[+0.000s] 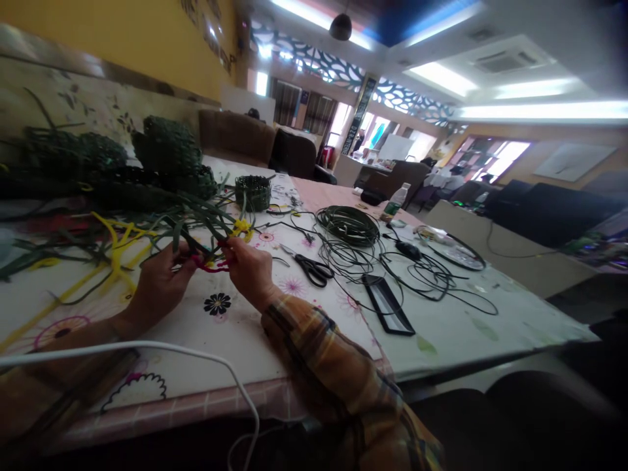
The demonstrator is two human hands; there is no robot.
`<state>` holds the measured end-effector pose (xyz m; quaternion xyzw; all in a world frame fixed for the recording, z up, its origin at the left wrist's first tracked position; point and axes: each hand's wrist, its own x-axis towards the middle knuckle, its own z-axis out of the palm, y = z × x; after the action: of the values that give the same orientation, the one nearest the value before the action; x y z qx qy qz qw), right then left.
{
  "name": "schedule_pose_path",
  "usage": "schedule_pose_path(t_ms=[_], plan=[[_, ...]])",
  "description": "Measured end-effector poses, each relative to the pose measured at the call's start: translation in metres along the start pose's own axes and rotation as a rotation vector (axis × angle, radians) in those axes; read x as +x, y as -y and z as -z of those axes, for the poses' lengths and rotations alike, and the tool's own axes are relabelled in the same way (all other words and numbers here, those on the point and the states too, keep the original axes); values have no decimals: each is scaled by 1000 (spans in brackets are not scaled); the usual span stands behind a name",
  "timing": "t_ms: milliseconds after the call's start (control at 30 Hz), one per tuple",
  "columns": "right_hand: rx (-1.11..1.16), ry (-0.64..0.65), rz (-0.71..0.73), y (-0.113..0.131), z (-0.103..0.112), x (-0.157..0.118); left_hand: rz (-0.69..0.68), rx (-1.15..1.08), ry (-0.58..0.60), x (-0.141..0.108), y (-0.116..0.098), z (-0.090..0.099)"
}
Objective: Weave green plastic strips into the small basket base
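Both hands work close together above the patterned tablecloth (196, 340). My left hand (159, 284) is closed, thumb and fingers pinching a pink strip (212, 269) beside dark green strips (182, 237). My right hand (250, 269) pinches the other end of the pink strip, its fingertips also against the green strips. The pink strip spans the small gap between the hands. Yellow strips (241, 227) show just behind my right hand, and more yellow strips (118, 248) lie left of my left hand. How the strips interlace at the fingertips is too blurred to tell.
Scissors (314, 269) lie right of my right hand. Beyond are a small woven basket (253, 196), larger woven pieces (167, 147), a coil of green strip (348, 226), a black tray (387, 306) and a bottle (396, 201). A white cable (147, 344) crosses in front.
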<state>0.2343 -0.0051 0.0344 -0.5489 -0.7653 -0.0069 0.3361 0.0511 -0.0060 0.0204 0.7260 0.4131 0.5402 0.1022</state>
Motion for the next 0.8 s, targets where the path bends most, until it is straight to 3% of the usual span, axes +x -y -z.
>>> schedule_pose_path(t_ms=[133,267,333,400,500,700,800], plan=[[-86,65,-72,-11,13,8,76,90,-113,4,9,7],[-166,141,-478,-48,29,23,133,122,-191,10,18,16],[-118,126,-592,-68,34,29,137,118,-205,10,19,18],[-139,94,-590,-80,36,30,146,92,-194,9,19,17],[-287,69,-473,-84,33,28,166,56,-162,7,18,14],[-313,399,-312,-92,27,26,213,54,-177,8,24,14],[-294,460,-256,-102,22,25,252,25,-177,9,26,15]])
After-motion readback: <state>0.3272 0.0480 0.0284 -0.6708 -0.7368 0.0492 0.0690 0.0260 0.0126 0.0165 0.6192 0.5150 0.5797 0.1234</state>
